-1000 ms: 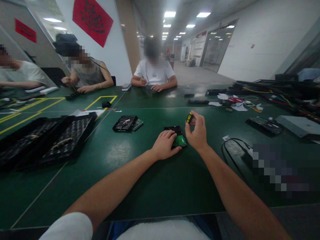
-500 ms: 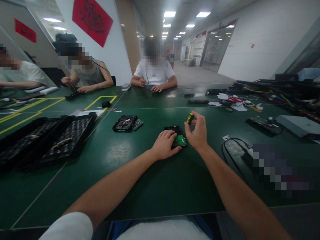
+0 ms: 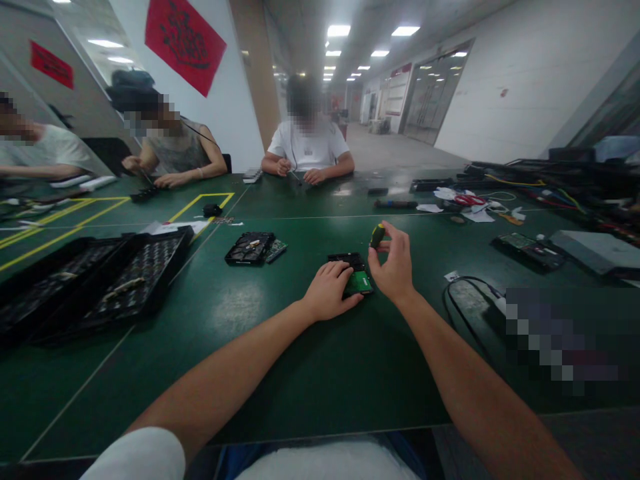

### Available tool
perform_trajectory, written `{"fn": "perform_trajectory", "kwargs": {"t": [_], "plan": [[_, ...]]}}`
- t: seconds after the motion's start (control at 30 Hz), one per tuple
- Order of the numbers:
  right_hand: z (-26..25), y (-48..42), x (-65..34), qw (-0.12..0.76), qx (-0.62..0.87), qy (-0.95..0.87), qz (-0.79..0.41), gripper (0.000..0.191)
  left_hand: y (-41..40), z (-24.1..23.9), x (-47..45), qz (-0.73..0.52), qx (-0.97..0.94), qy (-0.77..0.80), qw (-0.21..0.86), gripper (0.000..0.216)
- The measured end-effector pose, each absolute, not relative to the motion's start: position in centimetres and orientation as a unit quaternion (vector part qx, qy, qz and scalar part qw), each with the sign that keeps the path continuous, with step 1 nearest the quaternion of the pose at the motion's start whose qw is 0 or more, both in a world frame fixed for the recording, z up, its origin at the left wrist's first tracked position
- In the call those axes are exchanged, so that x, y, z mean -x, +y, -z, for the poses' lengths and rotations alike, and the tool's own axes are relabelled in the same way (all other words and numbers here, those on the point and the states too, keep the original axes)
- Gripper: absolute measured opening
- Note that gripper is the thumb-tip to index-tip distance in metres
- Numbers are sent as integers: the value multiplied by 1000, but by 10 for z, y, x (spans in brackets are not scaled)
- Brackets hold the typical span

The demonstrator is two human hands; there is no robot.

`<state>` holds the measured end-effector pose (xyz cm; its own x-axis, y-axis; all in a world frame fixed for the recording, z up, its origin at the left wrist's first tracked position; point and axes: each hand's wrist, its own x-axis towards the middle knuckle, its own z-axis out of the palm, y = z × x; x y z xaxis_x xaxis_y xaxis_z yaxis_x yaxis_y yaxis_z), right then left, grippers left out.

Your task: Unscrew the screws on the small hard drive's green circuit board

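Note:
On the table lies a black hard drive (image 3: 359, 283) with a green circuit board facing up. My left hand (image 3: 327, 288) rests over its left side, fingers along the far part and thumb at the near edge, gripping it. Part of the drive is hidden under that hand. Just above the drive's right side, my right hand (image 3: 394, 259) pinches the yellow-and-black handle of a screwdriver (image 3: 377, 235) between thumb and fingers. The shaft and tip cannot be made out.
Another black drive (image 3: 250, 248) sits left with a loose circuit board (image 3: 277, 251) beside it. Black trays (image 3: 145, 293) stand further left. At right are a cable (image 3: 453, 300), a drive (image 3: 529, 251), a grey box (image 3: 597, 252) and piled wires. Several people sit across the green table (image 3: 300, 373).
The screwdriver handle has turned a little in my right hand, showing less yellow. My left hand and the hard drive have stayed in place.

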<state>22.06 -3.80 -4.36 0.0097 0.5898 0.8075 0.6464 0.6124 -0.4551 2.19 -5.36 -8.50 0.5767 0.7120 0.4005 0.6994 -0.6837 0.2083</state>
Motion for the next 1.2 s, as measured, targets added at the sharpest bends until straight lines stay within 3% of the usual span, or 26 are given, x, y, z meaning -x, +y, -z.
{"fn": "perform_trajectory", "kwargs": {"t": [0.33, 0.97, 1.2], "plan": [[40, -39, -222, 553, 455, -697, 49, 57, -54, 85, -22, -230, -888, 398, 11, 73], [45, -38, -221, 548, 441, -711, 25, 70, -53, 86, -22, -235, -888, 396, 16, 71], [42, -40, -222, 543, 462, -699, 47, 61, -54, 84, -22, -238, -887, 396, 13, 70]]}}
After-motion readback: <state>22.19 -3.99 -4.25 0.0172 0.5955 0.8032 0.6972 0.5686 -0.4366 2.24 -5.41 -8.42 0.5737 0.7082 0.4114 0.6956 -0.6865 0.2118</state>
